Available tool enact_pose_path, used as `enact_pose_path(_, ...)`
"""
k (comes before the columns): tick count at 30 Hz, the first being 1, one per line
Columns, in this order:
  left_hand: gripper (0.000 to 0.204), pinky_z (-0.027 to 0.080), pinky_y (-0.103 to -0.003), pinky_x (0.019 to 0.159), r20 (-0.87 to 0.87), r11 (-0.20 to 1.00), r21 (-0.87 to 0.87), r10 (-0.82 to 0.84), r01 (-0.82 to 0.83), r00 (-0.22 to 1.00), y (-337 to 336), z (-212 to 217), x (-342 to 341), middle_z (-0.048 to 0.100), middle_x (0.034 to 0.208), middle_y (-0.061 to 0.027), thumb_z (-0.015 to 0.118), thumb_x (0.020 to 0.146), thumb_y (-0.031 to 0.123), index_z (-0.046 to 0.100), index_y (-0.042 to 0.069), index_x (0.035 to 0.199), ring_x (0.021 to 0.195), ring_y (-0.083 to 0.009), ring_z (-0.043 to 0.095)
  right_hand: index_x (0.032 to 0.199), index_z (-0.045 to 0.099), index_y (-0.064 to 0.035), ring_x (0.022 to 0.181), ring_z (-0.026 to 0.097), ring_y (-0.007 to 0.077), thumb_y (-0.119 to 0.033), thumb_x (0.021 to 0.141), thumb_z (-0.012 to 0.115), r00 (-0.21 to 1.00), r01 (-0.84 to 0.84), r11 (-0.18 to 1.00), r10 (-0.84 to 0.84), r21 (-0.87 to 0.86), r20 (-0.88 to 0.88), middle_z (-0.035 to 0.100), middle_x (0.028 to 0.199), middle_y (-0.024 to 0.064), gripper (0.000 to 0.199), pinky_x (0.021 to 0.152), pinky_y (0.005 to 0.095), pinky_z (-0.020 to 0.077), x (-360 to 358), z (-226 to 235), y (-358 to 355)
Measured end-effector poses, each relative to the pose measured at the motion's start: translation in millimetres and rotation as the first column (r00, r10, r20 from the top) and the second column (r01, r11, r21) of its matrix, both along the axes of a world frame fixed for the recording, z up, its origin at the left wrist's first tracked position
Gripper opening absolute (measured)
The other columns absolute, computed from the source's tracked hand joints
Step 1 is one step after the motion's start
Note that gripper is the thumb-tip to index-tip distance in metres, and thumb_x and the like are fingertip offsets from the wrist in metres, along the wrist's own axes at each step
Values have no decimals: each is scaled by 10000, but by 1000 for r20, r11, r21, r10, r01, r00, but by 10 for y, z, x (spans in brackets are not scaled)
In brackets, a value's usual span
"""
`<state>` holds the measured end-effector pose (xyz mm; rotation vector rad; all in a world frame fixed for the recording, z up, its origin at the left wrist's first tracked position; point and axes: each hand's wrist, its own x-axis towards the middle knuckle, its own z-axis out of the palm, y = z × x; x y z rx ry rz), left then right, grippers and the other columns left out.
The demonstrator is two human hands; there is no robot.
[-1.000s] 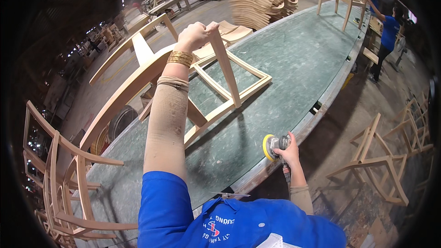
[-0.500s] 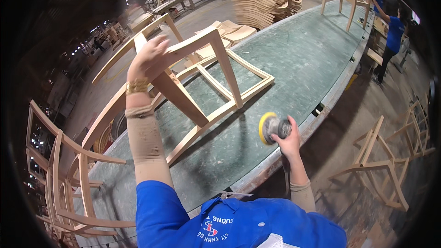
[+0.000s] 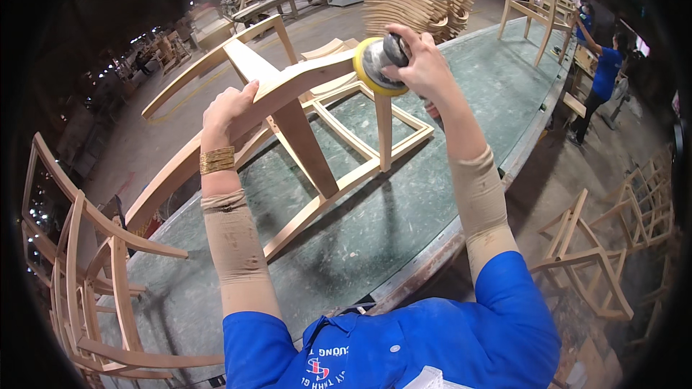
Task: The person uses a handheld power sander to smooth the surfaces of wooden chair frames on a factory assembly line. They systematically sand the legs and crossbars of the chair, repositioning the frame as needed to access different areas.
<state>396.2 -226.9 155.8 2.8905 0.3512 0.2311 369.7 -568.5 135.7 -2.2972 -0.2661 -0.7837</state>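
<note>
A bare wooden chair frame (image 3: 306,140) lies tipped over on the green tabletop (image 3: 425,194). My left hand (image 3: 229,109) is closed round its upper curved rail, thumb along the top. My right hand (image 3: 422,65) grips a handheld disc sander (image 3: 389,54), grey and black with a yellow pad. The pad is held at the right end of that rail, where the leg turns down, and seems to touch the wood. The sander covers that corner.
Another chair frame (image 3: 119,245) stands at the left. A stack of curved wooden parts (image 3: 414,3) is beyond the table. At the far end is a chair (image 3: 537,0) near a person in blue (image 3: 608,72). More frames (image 3: 587,263) lie on the floor at right.
My right hand has lifted the sander from low over the table up to the rail's end. My left hand, raised off before, has come down onto the rail.
</note>
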Motion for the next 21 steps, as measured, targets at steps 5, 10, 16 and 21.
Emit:
enact_pose_path(5, 749, 428, -420, 949, 73, 999, -30, -41, 44, 996, -55, -14, -110, 611, 1153, -273, 375, 877, 638, 645, -18, 1117, 1119, -385, 578, 1301, 517, -267, 984, 571, 309, -193, 647, 813, 998, 42, 997, -45, 64, 41, 526, 1021, 137, 721, 891, 390, 459, -223, -360, -44)
enact_pose_path(10, 738, 425, -426, 955, 45, 997, -44, -63, 65, 997, -68, 30, -112, 616, 1158, -256, 365, 883, 634, 645, -7, 1119, 1130, -381, 573, 1293, 504, -258, 985, 575, 325, -175, 663, 823, 974, 33, 987, -67, 157, 216, 511, 1044, 149, 711, 872, 408, 470, -23, -314, 63)
enact_pose_path(16, 692, 428, -418, 964, 52, 1000, 5, -26, 26, 998, -99, 49, -151, 626, 1185, -197, 358, 896, 607, 651, 29, 1139, 1143, -345, 577, 1294, 497, -261, 979, 574, 336, -188, 644, 839, 972, 33, 970, -87, 242, 217, 489, 1068, 145, 739, 891, 415, 485, 54, -854, 24)
enact_pose_path(21, 695, 436, -412, 954, 8, 998, -43, -55, 55, 998, -69, 45, -157, 632, 1169, -200, 353, 896, 603, 653, 19, 1125, 1130, -350, 583, 1284, 506, -233, 992, 566, 297, -166, 637, 850, 949, 22, 959, -109, 282, 296, 508, 1058, 128, 736, 886, 394, 473, 56, -738, 85)
